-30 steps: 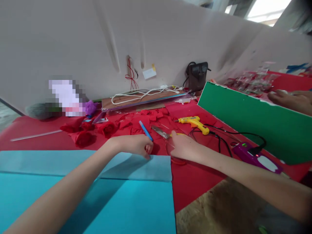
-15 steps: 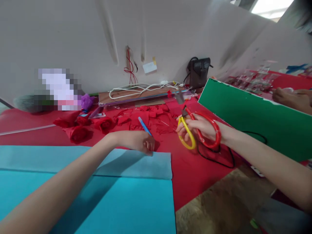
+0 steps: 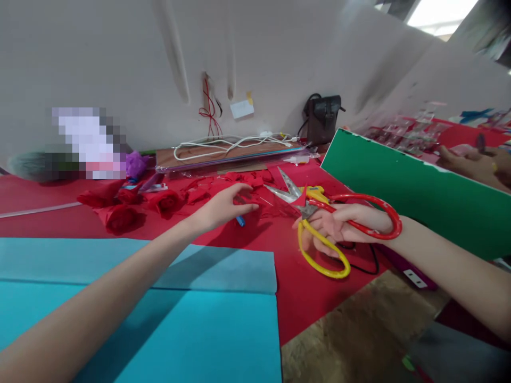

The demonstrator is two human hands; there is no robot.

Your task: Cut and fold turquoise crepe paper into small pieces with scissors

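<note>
My left hand point(image 3: 228, 206) hovers over the red cloth with thumb and fingers apart. A blue pen point(image 3: 240, 221) shows just beneath it, and I see no grip on it. My right hand point(image 3: 339, 226) holds scissors point(image 3: 309, 210) with one red and one yellow handle, their blades spread and pointing away to the left. By the blades is a small red scrap point(image 3: 300, 198). Behind the scissors lies a yellow tool point(image 3: 314, 192), partly hidden. Red paper pieces point(image 3: 199, 191) are heaped beyond my left hand. Blue sheets point(image 3: 223, 330) lie under my left forearm.
Red paper roses point(image 3: 120, 218) sit at the left. A tray with white cables point(image 3: 239, 146) and a black bag point(image 3: 322, 118) stand along the wall. A green board point(image 3: 399, 186) leans at the right; another person's hand point(image 3: 471, 162) is behind it.
My left hand has opened from a closed pose and lifted, and the blue pen lies lower. The scissors have swung toward me and lie flatter, blades apart. The yellow tool now shows.
</note>
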